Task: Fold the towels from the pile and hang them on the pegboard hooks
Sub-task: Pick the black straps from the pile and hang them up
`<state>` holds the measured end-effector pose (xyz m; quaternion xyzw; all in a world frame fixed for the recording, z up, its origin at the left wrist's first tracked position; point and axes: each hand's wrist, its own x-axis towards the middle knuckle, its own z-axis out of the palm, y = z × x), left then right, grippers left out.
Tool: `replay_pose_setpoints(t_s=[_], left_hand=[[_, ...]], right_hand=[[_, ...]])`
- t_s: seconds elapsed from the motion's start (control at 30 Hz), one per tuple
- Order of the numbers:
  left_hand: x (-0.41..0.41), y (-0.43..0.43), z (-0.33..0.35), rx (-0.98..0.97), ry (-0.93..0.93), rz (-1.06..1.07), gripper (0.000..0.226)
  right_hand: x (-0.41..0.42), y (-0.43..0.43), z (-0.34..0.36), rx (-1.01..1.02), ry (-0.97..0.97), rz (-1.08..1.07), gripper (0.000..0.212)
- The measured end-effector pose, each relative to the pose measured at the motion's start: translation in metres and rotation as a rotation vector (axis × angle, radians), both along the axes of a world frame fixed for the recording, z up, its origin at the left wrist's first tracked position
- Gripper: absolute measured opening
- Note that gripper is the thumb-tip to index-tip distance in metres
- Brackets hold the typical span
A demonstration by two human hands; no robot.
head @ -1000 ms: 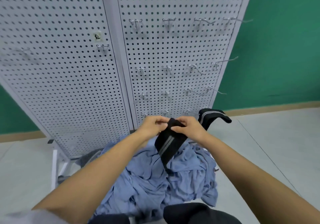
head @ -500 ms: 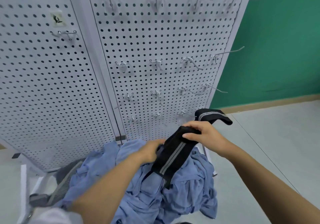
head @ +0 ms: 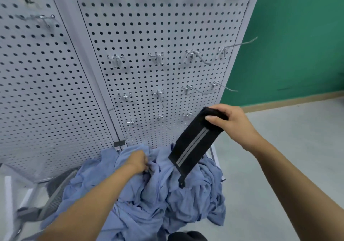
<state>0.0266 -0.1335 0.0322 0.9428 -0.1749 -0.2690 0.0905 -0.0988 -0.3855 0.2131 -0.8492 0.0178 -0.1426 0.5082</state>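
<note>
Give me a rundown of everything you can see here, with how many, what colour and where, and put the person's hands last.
pegboard: two panels, pale grey, upright behind the pile.
hooks: many, metal, all bare; most on the right panel, one on the left panel.
pile of cloth: one heap, light blue, at the foot of the pegboard.
black towel: one, folded, black with two grey stripes, held above the pile.
wall: green, to the right.
floor: pale grey.
frame: grey metal, lower left, partly under the pile.
left hand: closed in the blue cloth.
right hand: fingers pinch the black towel's upper end.
</note>
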Motion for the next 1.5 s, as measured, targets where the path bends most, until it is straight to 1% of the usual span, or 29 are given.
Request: replay_pose_setpoints(t_s=[0.03, 0.07, 0.1, 0.13, 0.17, 0.23, 0.27, 0.3, 0.33, 0.4, 0.47, 0.53, 0.6, 0.67, 0.73, 0.77, 0.83, 0.87, 0.9, 0.93, 0.97, 1.0, 1.07, 1.13, 1.23, 1.3, 1.37, 1.43, 1.5], left_hand=[[-0.002, -0.002, 0.007, 0.005, 0.009, -0.02, 0.03], [-0.005, -0.004, 0.017, 0.003, 0.005, -0.047, 0.024], [-0.009, -0.009, 0.026, -0.058, -0.002, -0.048, 0.016], [-0.013, -0.012, 0.037, -0.206, 0.006, -0.015, 0.012], [-0.02, -0.017, 0.052, -0.419, 0.049, 0.068, 0.02], [-0.039, -0.027, 0.096, -0.885, 0.253, 0.181, 0.036], [-0.048, -0.032, 0.117, -1.037, 0.338, 0.168, 0.043], [-0.055, -0.037, 0.131, -1.108, 0.395, 0.129, 0.048], [-0.064, -0.042, 0.141, -1.124, 0.43, 0.088, 0.05], [-0.074, -0.048, 0.145, -1.012, 0.45, 0.028, 0.052], [-0.082, -0.049, 0.133, -0.857, 0.391, -0.012, 0.054], [-0.085, -0.046, 0.113, -0.761, 0.341, -0.008, 0.05], [-0.083, -0.039, 0.095, -0.676, 0.276, -0.037, 0.037], [-0.075, -0.033, 0.083, -0.602, 0.203, -0.049, 0.013], [-0.063, -0.027, 0.073, -0.451, 0.043, -0.074, 0.037], [-0.059, -0.02, 0.069, -0.31, 0.001, -0.081, 0.046], [-0.051, -0.004, 0.057, -0.048, -0.036, -0.094, 0.045], [-0.048, 0.005, 0.054, 0.027, -0.055, -0.091, 0.038], [-0.047, 0.011, 0.058, 0.02, -0.034, -0.049, 0.023], [-0.043, 0.014, 0.06, -0.072, -0.022, -0.031, 0.005], [-0.042, 0.013, 0.068, -0.21, 0.016, 0.057, 0.025], [-0.042, 0.01, 0.079, -0.38, 0.055, 0.14, 0.037], [-0.052, -0.007, 0.107, -0.748, 0.153, 0.253, 0.04], [-0.066, -0.027, 0.135, -0.942, 0.206, 0.207, 0.045], [-0.081, -0.046, 0.152, -0.983, 0.25, 0.06, 0.049], [-0.087, -0.053, 0.155, -0.931, 0.301, 0.013, 0.035], [-0.092, -0.057, 0.152, -0.908, 0.331, 0.045, 0.021], [-0.097, -0.063, 0.147, -0.918, 0.344, 0.116, 0.017], [-0.101, -0.069, 0.144, -0.93, 0.331, 0.142, 0.015]], right_hand=[[0.001, 0.002, 0.008, -0.018, -0.037, -0.03, 0.014], [0.002, 0.004, 0.018, -0.039, -0.063, -0.047, 0.011], [0.002, 0.004, 0.03, -0.079, -0.069, -0.045, 0.01], [0.001, 0.006, 0.041, -0.144, -0.047, -0.019, 0.01], [0.0, 0.008, 0.049, -0.222, -0.01, 0.029, 0.011], [-0.004, 0.016, 0.055, -0.331, 0.057, 0.115, 0.013], [-0.007, 0.02, 0.055, -0.34, 0.067, 0.137, 0.013], [-0.009, 0.023, 0.054, -0.332, 0.057, 0.14, 0.012], [-0.012, 0.026, 0.054, -0.306, 0.041, 0.134, 0.01], [-0.017, 0.027, 0.057, -0.211, 0.007, 0.096, 0.007], [-0.021, 0.026, 0.062, -0.121, -0.033, 0.05, 0.014], [-0.023, 0.023, 0.064, -0.065, -0.052, 0.014, 0.013], [-0.024, 0.018, 0.061, -0.052, -0.06, -0.027, 0.009], [-0.024, 0.013, 0.054, -0.06, -0.061, -0.07, 0.007], [-0.022, 0.01, 0.047, -0.075, -0.074, -0.123, 0.005], [-0.021, 0.009, 0.045, -0.065, -0.101, -0.168, 0.005], [-0.02, 0.005, 0.046, -0.008, -0.165, -0.261, 0.006], [-0.02, 0.003, 0.048, -0.001, -0.182, -0.279, 0.006], [-0.02, 0.001, 0.05, -0.021, -0.178, -0.274, 0.005], [-0.02, -0.001, 0.05, -0.066, -0.151, -0.255, 0.004], [-0.02, -0.001, 0.047, -0.13, -0.119, -0.238, 0.005], [-0.02, -0.001, 0.042, -0.197, -0.089, -0.226, 0.008], [-0.021, 0.002, 0.031, -0.279, -0.029, -0.187, 0.012], [-0.025, 0.007, 0.023, -0.266, 0.025, -0.102, 0.012], [-0.033, 0.013, 0.018, -0.138, 0.05, 0.02, 0.01], [-0.04, 0.012, 0.016, 0.014, 0.041, 0.006, 0.009], [-0.046, 0.006, 0.011, 0.176, 0.043, -0.061, 0.007], [-0.052, -0.004, 0.002, 0.298, 0.068, -0.119, 0.008], [-0.058, -0.013, -0.01, 0.37, 0.152, -0.131, 0.009]])
